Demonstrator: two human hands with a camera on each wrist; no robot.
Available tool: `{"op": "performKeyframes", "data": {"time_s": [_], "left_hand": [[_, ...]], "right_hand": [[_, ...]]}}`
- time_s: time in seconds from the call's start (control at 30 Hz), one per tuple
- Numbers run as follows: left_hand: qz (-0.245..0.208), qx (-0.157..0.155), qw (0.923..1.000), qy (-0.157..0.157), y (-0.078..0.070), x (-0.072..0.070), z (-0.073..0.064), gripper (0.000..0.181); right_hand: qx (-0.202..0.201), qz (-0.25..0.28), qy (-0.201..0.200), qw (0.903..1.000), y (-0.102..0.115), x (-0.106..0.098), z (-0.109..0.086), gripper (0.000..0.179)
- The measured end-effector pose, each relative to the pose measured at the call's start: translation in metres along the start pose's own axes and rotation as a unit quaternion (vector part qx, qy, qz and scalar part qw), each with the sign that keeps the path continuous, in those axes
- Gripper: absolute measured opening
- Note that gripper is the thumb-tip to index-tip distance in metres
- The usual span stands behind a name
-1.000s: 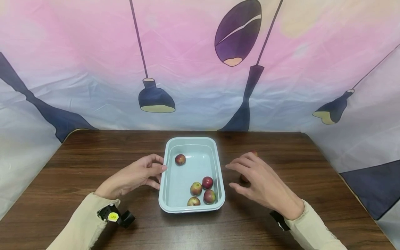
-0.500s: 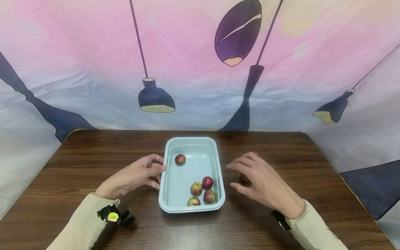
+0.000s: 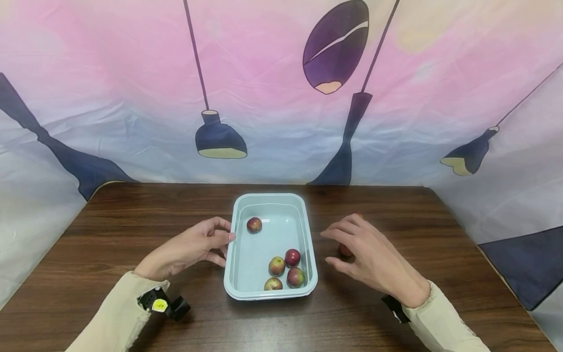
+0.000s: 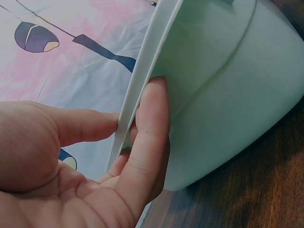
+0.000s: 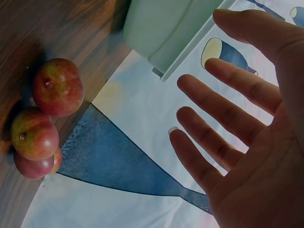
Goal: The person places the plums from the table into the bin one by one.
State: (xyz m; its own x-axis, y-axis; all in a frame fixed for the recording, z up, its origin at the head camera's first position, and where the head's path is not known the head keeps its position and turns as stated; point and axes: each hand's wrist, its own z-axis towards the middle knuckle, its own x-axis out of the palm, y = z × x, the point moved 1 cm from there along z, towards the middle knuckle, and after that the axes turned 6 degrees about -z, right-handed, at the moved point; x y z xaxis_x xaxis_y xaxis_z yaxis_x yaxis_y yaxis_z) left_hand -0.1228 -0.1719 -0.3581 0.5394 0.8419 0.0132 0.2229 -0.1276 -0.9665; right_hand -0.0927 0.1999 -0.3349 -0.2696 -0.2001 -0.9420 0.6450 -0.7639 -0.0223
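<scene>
In the head view, a pale blue-green plastic tub (image 3: 272,295) sits on the table. My left hand (image 3: 193,249) pinches its left rim; the left wrist view shows the thumb on the rim's upper side and the fingers (image 4: 149,137) against the outer wall below it. One red-green plum (image 3: 254,225) lies at the tub's far left, and several more, among them a dark red plum (image 3: 292,257), cluster near right. My right hand (image 3: 374,259) hovers right of the tub, fingers spread and holding nothing. In the right wrist view, plums (image 5: 58,88) lie on the table, mostly hidden by this hand from the head.
The brown wooden table (image 3: 132,210) ends at a fabric backdrop (image 3: 272,98) printed with lamps, which also hangs along both sides. Black camera mounts (image 3: 164,303) sit on both wrists.
My right hand has drifted very slightly to the right, away from the tub. The left hand, tub and plums stay where they were.
</scene>
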Motion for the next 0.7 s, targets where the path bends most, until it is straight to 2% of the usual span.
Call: {"op": "performKeyframes", "data": {"time_s": [0.7], "left_hand": [[0.003,0.003,1.0,0.002,-0.0004,0.0008,-0.0002,0.052]], "right_hand": [[0.003,-0.009,0.006,0.9999,-0.0027,0.0018,-0.0007,0.042]]}}
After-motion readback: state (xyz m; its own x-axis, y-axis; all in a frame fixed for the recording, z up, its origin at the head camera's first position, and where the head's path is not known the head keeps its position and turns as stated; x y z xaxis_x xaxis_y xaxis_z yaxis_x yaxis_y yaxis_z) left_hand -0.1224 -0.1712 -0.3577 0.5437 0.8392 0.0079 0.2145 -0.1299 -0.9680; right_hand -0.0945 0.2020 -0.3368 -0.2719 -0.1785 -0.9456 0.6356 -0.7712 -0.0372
